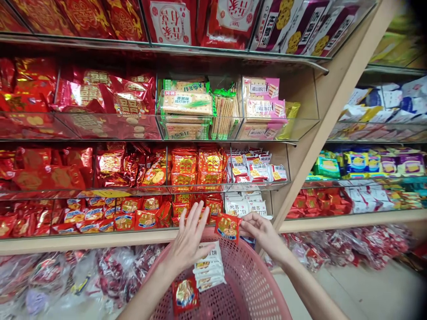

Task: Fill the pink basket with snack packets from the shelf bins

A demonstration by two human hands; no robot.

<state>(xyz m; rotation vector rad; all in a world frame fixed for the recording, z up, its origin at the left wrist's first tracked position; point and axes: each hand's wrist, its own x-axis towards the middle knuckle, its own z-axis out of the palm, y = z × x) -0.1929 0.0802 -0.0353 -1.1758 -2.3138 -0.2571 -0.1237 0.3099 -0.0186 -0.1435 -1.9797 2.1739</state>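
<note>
My right hand (262, 233) pinches the edge of a red snack packet (227, 226) above the far rim of a pink plastic basket (267, 284). Fingers spread, my left hand (191, 235) hovers over the basket's left side with nothing in it, near the red packets on the lowest shelf. Inside the basket lies a row of white cracker packets (210, 266), partly behind my left hand. Beside them, lower left, is another red packet (185, 295).
Shelves with clear dividers hold red packets (147, 218), white cracker packets (245, 206) and green-edged crackers (187, 104). A slanting wooden panel (333, 120) parts them from shelves at right. Plastic bags of goods (110, 275) lie beneath the bottom ledge (83, 242).
</note>
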